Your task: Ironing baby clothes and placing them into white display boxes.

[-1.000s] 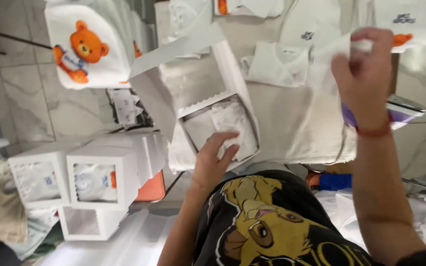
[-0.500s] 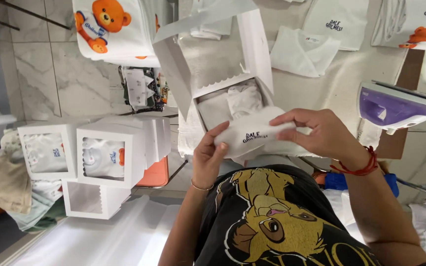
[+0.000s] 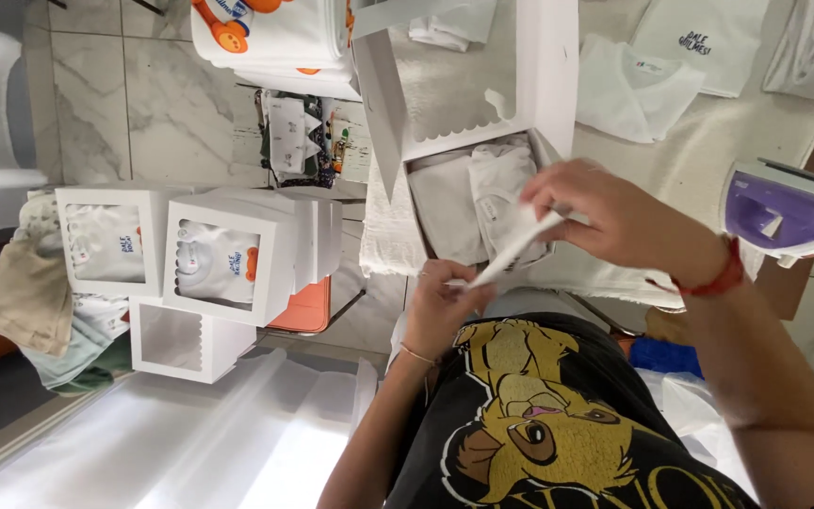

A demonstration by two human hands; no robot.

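Over a cloth-covered work table (image 3: pixel 708 151), seen from the head camera, a person's two bare hands close on one folded white garment (image 3: pixel 511 253). The left hand (image 3: pixel 440 306), at about 6 o'clock of the frame's centre, pinches the garment's lower end; its fingertips are hidden behind the fabric. The right hand (image 3: pixel 614 221), at 3 o'clock, curls its fingers over the upper end, wrist ringed by a red bracelet (image 3: pixel 720 280). The garment is seen nearly edge-on, so any print on it cannot be made out. It hangs just above the near edge of an open white box (image 3: pixel 468 141), whose lid stands raised at 12 o'clock and whose tray already holds folded white clothes (image 3: pixel 468 203).

At 3 o'clock a purple and white iron (image 3: pixel 784 212) is cut off by the frame edge. At 9 o'clock stand stacked white window boxes (image 3: pixel 195 259) showing packed garments; the lowest appears empty. At 12 o'clock a bear-print garment (image 3: pixel 266 28) is cropped by the top edge. The person's black shirt with a yellow lion print (image 3: pixel 539 424) blocks the table's near side.
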